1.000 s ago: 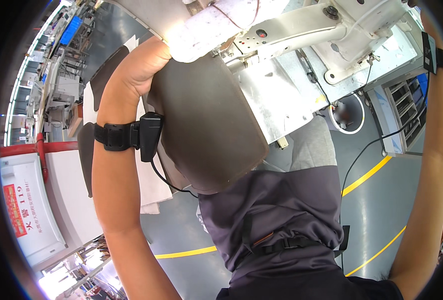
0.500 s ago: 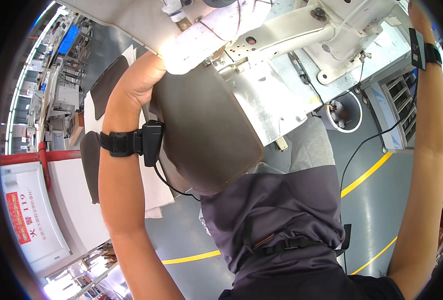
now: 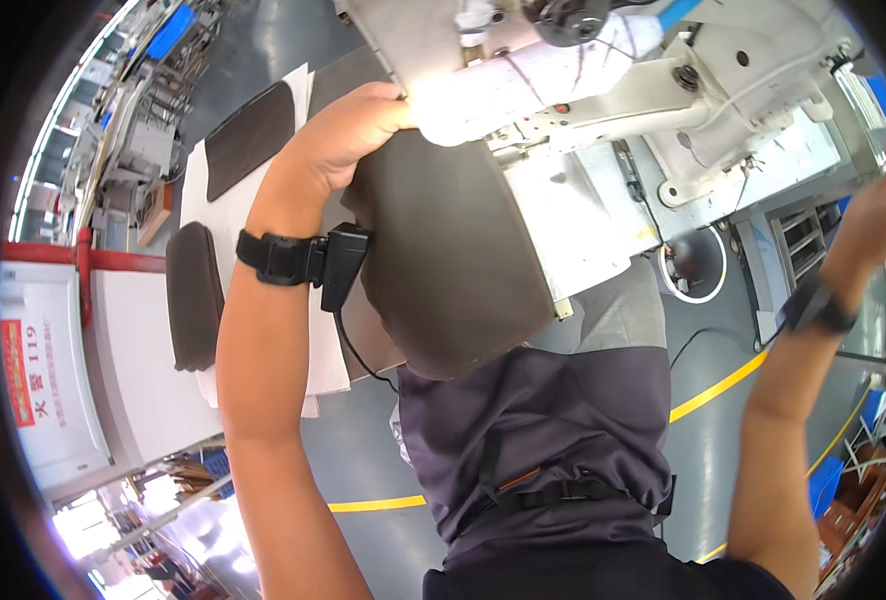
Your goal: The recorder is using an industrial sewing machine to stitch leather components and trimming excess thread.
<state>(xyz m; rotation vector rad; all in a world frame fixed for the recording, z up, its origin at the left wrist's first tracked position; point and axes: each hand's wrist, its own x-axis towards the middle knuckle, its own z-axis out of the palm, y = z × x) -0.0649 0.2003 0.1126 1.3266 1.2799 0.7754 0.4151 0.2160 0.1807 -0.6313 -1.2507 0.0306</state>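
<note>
My left hand (image 3: 358,128) is at the upper edge of a dark brown panel (image 3: 448,260), beside the brightly lit head (image 3: 503,95) of a white sewing machine (image 3: 623,125); its fingertips are partly hidden in glare. The panel lies on the machine's bed, its near edge reaching over my lap. A bare metal plate (image 3: 578,230) shows to its right. My right hand (image 3: 873,215) is raised at the far right edge, away from the panel, blurred, so its grip is unclear.
White sheets (image 3: 213,190) and further dark pieces (image 3: 193,295) lie on the left table (image 3: 143,390). A bucket (image 3: 713,290) and cable are below the machine at right. A metal cabinet (image 3: 798,245) stands beside them. Red pipes (image 3: 83,285) run at left.
My right arm has come down and bent, the hand dropping from the top right corner to mid-right. The view has shifted; my left hand stays by the machine head on the panel.
</note>
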